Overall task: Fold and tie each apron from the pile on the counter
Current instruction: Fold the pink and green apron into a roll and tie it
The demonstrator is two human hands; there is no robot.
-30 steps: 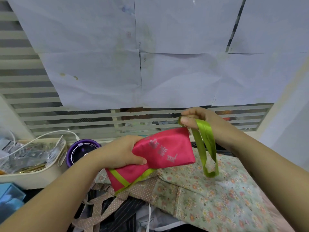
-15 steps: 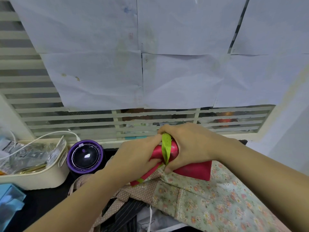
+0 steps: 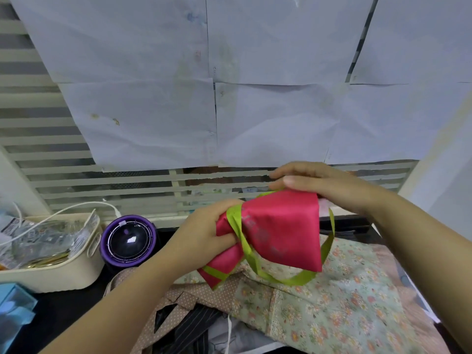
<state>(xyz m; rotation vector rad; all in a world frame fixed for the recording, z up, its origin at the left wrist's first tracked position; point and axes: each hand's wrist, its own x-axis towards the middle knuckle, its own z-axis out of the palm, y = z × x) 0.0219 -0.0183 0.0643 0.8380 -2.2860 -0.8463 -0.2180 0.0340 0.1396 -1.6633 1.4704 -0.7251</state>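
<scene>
Pink apron: folded into a compact bundle, held in the air between both hands, above the pile on the counter. Faded lettering on its front face. Green strap circles the bundle's narrow left part, then hangs in a slack loop below and climbs behind the right edge.

Left hand: fingers curled tight round the narrow wrapped part, gripping it.

Right hand: at the bundle's top edge, thumb and fingers drawn together, pinching the green strap there.

Below: floral apron spread widest, dotted apron partly under it, dark striped cloth at the near edge.

Left side: purple round device, cream tub with packets inside, white cable above it.
</scene>
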